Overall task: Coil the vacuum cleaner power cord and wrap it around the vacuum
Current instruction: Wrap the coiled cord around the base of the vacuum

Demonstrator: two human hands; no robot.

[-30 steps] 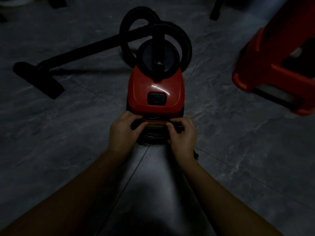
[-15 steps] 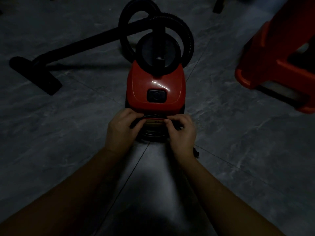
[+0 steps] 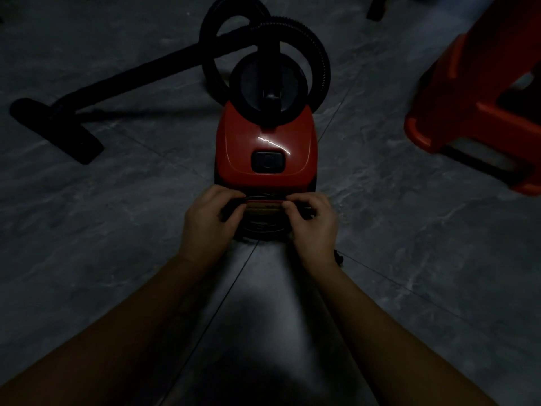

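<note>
Cord sits in dark loops at the back end of the vacuum, low down between the two hands and just under a pale label on the casing. The left hand has its fingers curled in at one end of that bundle and the right hand is curled in at the other, thumbs toward each other. Both look to be pinching the cord against the casing, though the room is so dim I can't make out each finger.

From where I stand the wrapping looks close to finished, with the last turns being tucked in; that's only my guess. The cord ought to be light and bendy but springy, the sort that wants to uncoil once let go, so I'd take it close to the casing, one turn at a time, and pull it taut. The vacuum itself is smooth hard plastic, probably heavy enough not to slide while the cord is drawn snug.

Just behind the right wrist a small dark lump lies on the tiled floor — maybe the plug, I can't tell. Beyond the fingertips the ribbed hose arches over the vacuum's front, and its tube runs off past the left hand to the floor head. Out past the right hand stands a red stool.
</note>
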